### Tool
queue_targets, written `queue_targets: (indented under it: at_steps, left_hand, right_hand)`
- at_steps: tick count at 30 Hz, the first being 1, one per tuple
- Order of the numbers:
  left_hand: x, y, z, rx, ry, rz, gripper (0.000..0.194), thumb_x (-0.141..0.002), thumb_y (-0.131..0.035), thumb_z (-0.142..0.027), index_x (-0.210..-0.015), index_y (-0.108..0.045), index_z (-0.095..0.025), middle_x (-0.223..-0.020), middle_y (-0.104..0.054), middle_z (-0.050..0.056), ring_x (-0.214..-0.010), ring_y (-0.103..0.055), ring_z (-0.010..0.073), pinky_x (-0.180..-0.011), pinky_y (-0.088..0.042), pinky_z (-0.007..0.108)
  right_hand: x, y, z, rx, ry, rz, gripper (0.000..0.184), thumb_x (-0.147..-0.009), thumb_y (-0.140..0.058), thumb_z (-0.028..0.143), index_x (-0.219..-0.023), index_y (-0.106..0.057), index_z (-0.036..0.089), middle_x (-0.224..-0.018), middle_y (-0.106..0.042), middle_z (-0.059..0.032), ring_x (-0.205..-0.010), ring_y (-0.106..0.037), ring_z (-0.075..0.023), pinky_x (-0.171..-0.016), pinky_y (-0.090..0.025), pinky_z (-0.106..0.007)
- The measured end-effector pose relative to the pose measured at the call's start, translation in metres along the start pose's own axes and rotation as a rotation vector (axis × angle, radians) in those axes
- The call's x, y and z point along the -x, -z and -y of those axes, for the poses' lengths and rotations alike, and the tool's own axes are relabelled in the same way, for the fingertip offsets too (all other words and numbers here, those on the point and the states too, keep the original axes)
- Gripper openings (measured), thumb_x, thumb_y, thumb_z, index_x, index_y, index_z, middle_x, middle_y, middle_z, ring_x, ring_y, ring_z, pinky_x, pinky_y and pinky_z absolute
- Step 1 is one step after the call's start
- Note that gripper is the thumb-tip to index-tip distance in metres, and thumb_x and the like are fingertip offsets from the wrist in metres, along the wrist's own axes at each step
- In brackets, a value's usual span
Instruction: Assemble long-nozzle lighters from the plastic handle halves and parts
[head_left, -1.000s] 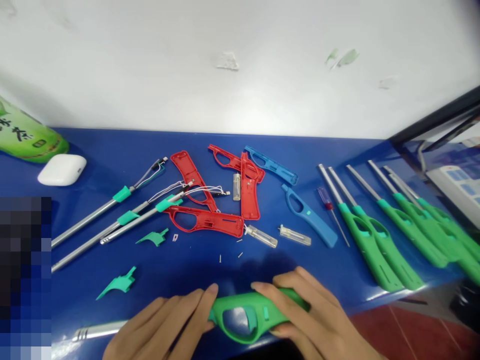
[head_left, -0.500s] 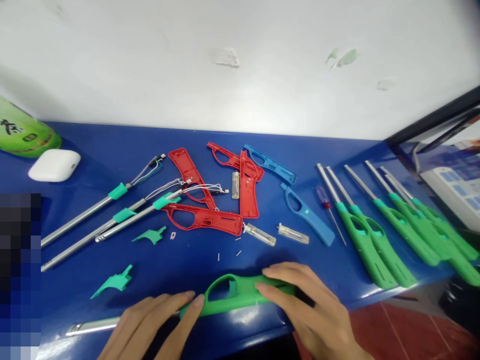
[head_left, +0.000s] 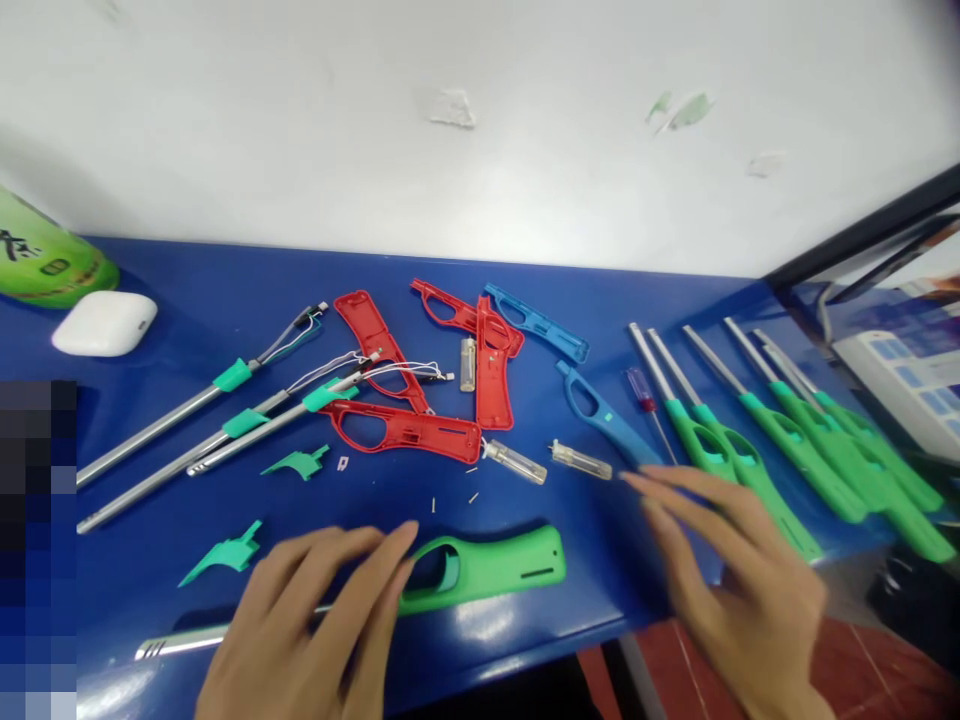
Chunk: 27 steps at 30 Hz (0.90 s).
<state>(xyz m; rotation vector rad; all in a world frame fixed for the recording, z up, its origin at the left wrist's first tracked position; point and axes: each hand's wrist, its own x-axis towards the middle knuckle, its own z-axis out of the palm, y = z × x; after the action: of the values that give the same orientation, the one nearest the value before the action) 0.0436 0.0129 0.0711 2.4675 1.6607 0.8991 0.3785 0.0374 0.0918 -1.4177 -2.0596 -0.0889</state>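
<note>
Near the table's front edge lies a long-necked green lighter [head_left: 517, 570], its silver tube pointing left. My left hand [head_left: 315, 610] is closed around the lighter where the tube meets the handle. Off to the right, my right hand [head_left: 735, 570] hangs over the table, fingers stretched out and slightly apart, with nothing in them. Its fingertips are near the lower end of a blue handle half [head_left: 609, 425] and the screwdriver [head_left: 643, 390] with a purple-red grip. Clear fuel tanks [head_left: 581, 460] and small screws [head_left: 433, 505] lie behind the green lighter.
Several finished-looking green lighters [head_left: 806, 445] lie at the right. Red handle halves [head_left: 405, 435] are in the middle. Metal tubes with wires [head_left: 180, 405] and green triggers [head_left: 225, 555] lie left, near a white case [head_left: 105, 324] and a green can [head_left: 49, 250]. A wall [head_left: 450, 200] stands behind.
My right hand has let go of the green lighter's handle and moved right, towards the screwdriver. My left hand stays on the lighter, whose handle end now shows.
</note>
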Motion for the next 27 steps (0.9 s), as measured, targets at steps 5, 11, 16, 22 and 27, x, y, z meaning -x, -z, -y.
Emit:
queue_targets:
  at_steps: [5,11,16,22,27]
  left_hand:
    - [-0.039,-0.013,-0.003,-0.003,0.149,0.147,0.032,-0.115,-0.044,-0.041,-0.11,-0.071,-0.026,-0.102,-0.079,0.001,-0.091,-0.075,0.0236,-0.078,-0.057,0.037]
    - [-0.043,-0.017,-0.001,0.056,0.229,0.275,0.029,-0.112,-0.045,-0.041,-0.102,-0.07,-0.03,-0.097,-0.077,-0.001,-0.083,-0.074,0.0219,-0.067,-0.052,0.032]
    - [-0.046,-0.015,-0.013,-0.067,0.115,0.343,0.036,-0.11,-0.039,-0.029,-0.096,-0.072,-0.025,-0.093,-0.074,0.005,-0.077,-0.071,0.0252,-0.056,-0.043,0.035]
    - [-0.055,-0.013,-0.008,-0.006,0.181,0.326,0.036,-0.11,-0.038,-0.034,-0.096,-0.069,-0.026,-0.09,-0.074,0.004,-0.074,-0.072,0.024,-0.058,-0.045,0.035]
    - [-0.052,-0.001,0.001,0.166,0.409,0.278,0.034,-0.109,-0.045,-0.058,-0.099,-0.062,-0.029,-0.074,-0.068,-0.005,-0.053,-0.064,0.015,-0.049,-0.043,0.026]
  right_hand:
    - [-0.002,0.014,-0.036,0.231,-0.168,-0.109,0.017,-0.109,-0.068,0.027,-0.119,-0.081,0.021,-0.111,-0.08,-0.0093,-0.1,-0.074,-0.0266,-0.095,-0.056,-0.044]
    - [-0.007,0.011,-0.064,0.316,-0.243,0.055,0.028,-0.113,-0.06,0.043,-0.112,-0.079,0.023,-0.101,-0.081,-0.0083,-0.09,-0.07,-0.0294,-0.084,-0.052,-0.044]
    - [-0.044,-0.004,-0.082,0.422,-0.232,0.186,0.042,-0.114,-0.052,0.055,-0.123,-0.075,0.02,-0.093,-0.076,-0.0099,-0.087,-0.067,-0.0306,-0.083,-0.048,-0.043]
    - [-0.08,-0.029,-0.087,0.464,-0.194,0.267,0.046,-0.116,-0.044,0.049,-0.103,-0.073,0.016,-0.092,-0.075,-0.0148,-0.09,-0.067,-0.0328,-0.082,-0.045,-0.044]
    - [-0.083,-0.007,-0.064,0.349,-0.265,0.185,0.035,-0.116,-0.047,0.049,-0.121,-0.067,0.019,-0.101,-0.081,-0.0127,-0.085,-0.075,-0.0278,-0.075,-0.052,-0.039]
